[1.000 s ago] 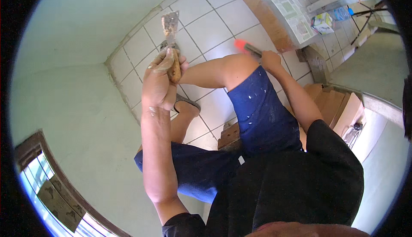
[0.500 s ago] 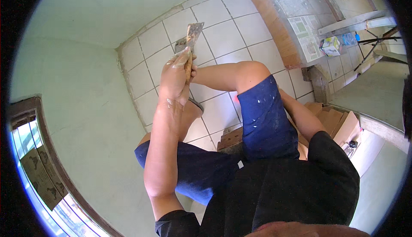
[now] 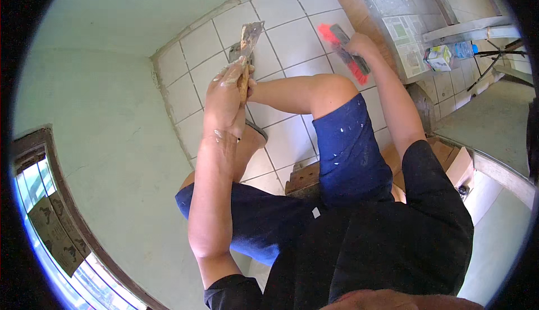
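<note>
My left hand [image 3: 224, 88], smeared with white, is wrapped round the handle of a putty knife [image 3: 250, 37]. The knife's worn, stained blade points up and away from me, over the tiled floor. At the right, beyond my bent knee, my right hand [image 3: 362, 47] grips a brush [image 3: 351, 51] with a dark grey back and red bristles. It is held slanting above the tiles and looks slightly blurred. My fingers on its far side are hidden.
A pale green wall [image 3: 106, 96] runs along the left, with a barred window [image 3: 42, 178] low in it. To the right stand a wooden-edged surface [image 3: 359, 9], a carton [image 3: 438, 58], a plastic bottle [image 3: 463, 50] and a table [image 3: 483, 119]. Cardboard [image 3: 457, 169] lies behind my right side.
My right hand has come out from beside my right thigh and swung forward over the floor with the brush in it. My left hand with the putty knife has barely shifted.
</note>
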A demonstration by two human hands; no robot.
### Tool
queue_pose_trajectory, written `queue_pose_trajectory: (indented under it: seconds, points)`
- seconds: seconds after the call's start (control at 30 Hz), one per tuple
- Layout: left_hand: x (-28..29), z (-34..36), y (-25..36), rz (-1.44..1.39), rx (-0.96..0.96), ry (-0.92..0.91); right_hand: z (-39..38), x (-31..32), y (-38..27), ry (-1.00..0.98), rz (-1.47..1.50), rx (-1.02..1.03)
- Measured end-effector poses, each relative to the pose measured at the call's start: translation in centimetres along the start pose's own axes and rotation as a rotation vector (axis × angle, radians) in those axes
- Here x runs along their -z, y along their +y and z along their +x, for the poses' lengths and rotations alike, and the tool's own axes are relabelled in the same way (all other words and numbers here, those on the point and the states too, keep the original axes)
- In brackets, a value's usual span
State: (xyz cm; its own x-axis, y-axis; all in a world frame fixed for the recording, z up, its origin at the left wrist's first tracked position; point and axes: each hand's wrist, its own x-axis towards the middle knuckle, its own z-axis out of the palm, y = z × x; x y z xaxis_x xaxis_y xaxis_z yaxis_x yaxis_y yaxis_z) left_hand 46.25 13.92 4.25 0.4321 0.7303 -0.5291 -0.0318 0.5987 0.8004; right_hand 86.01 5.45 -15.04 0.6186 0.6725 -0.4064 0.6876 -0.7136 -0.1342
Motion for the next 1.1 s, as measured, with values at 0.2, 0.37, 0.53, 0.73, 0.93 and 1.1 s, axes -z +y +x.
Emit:
queue_pose_trajectory:
  seconds: [0.2, 0.37, 0.53, 0.73, 0.93, 1.1]
  points:
    - [0.0, 0.3, 0.0, -0.003, -0.012, -0.001, 2.0, -3.5, 3.3, 0.183, 0.077, -0.023]
    - [0.1, 0.4, 0.0, 0.036, -0.003, 0.015, 0.2, -8.3, 6.7, 0.313, 0.307, -0.159]
    - [-0.2, 0.3, 0.0, -0.007, -0.047, 0.037, -3.5, -9.4, 8.9, 0.458, 0.352, -0.394]
    - [0.0, 0.2, -0.2, -0.025, -0.048, 0.021, -7.1, -9.2, 8.7, 0.311, 0.267, -0.162]
    - [0.6, 0.8, -0.3, 0.023, -0.050, -0.023, -12.6, -11.5, 8.1, 0.197, 0.293, -0.152]
    - [0.6, 1.7, 0.3, 0.185, -0.104, -0.065, -16.6, -12.6, 9.4, -0.007, 0.407, 0.100]
